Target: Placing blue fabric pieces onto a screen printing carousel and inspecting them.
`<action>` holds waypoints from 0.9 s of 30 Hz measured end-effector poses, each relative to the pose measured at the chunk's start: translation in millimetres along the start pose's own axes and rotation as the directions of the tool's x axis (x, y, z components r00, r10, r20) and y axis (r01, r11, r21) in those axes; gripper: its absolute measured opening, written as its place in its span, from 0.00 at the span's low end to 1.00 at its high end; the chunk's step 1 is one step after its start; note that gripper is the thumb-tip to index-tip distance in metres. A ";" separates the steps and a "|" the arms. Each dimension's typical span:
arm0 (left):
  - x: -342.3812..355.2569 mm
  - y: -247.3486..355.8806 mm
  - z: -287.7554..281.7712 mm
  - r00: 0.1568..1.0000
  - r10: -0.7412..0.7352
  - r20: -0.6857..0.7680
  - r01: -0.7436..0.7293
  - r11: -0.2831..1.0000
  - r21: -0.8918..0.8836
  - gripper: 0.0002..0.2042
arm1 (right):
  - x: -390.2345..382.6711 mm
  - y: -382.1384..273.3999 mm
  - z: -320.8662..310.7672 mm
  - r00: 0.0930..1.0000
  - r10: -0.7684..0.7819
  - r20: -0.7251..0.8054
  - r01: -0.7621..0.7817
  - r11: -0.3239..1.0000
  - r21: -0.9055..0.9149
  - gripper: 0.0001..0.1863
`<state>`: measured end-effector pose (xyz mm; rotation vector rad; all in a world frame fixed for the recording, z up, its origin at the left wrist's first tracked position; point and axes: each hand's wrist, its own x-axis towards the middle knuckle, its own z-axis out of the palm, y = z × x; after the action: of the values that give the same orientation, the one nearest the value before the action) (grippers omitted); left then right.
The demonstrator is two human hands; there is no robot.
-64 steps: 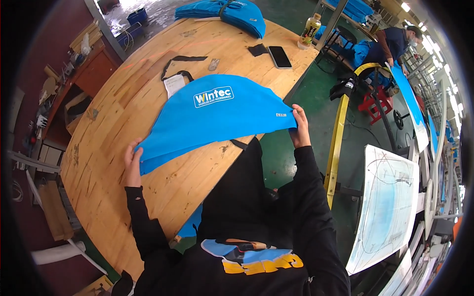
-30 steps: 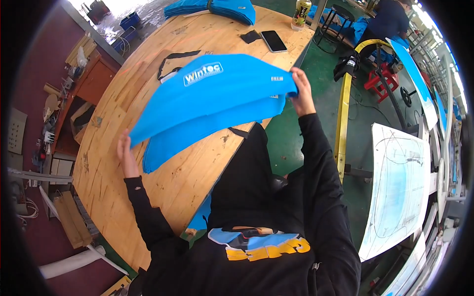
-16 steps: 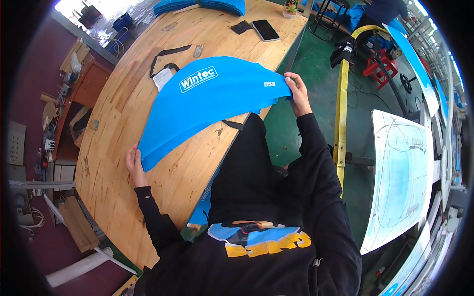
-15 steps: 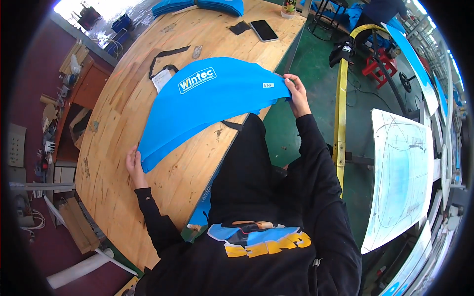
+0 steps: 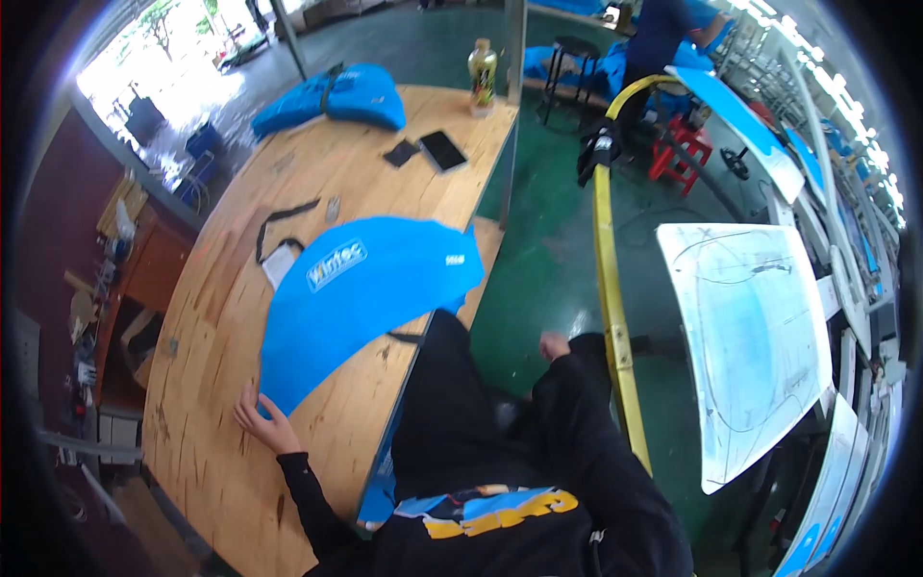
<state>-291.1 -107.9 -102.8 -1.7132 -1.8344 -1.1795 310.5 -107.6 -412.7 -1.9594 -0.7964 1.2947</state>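
Observation:
A curved stack of blue fabric panels (image 5: 370,288), with a white printed patch and a small white label, lies across the wooden table. Its right end hangs a little over the table's edge. At the stack's lower left tip is my left hand (image 5: 264,423), its fingers stretched out and lying against the corner of the cloth. My right hand (image 5: 555,346) is away from the fabric, in the air to the right of my knee. Motion smears its fingers, so their hold cannot be made out.
On the wooden table (image 5: 216,337) are a strapped blue fabric bundle (image 5: 361,96), a phone (image 5: 442,151), a dark patch (image 5: 401,153), a bottle (image 5: 482,72) and a black strap (image 5: 274,219). A yellow curved rail (image 5: 608,260) and marked white board (image 5: 750,337) stand right. Another person (image 5: 659,43) is beyond.
My right hand has let go of the stack's right end and moved down and right. My left hand's fingers have spread at the lower tip. The view has tipped toward the far floor.

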 end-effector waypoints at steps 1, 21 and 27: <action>4.3 5.7 -12.5 0.999 0.010 -0.034 -0.008 0.998 0.066 0.12 | -6.1 -25.9 54.9 0.948 0.296 0.119 -0.304 0.951 0.056 0.06; -30.6 252.2 106.4 0.690 0.711 0.137 -0.451 0.570 -0.686 0.14 | -215.2 -170.7 -7.1 0.713 -0.533 -0.455 0.669 0.712 0.214 0.09; -30.5 350.0 115.8 0.684 0.724 0.092 -0.322 0.412 -0.852 0.14 | -318.0 -172.4 -89.8 0.496 -0.523 -0.693 0.675 0.734 -0.071 0.07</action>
<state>76.1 -69.1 -80.6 -3.0132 -0.6505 -1.4456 267.3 -266.4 -78.3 -1.5501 -0.8038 0.1663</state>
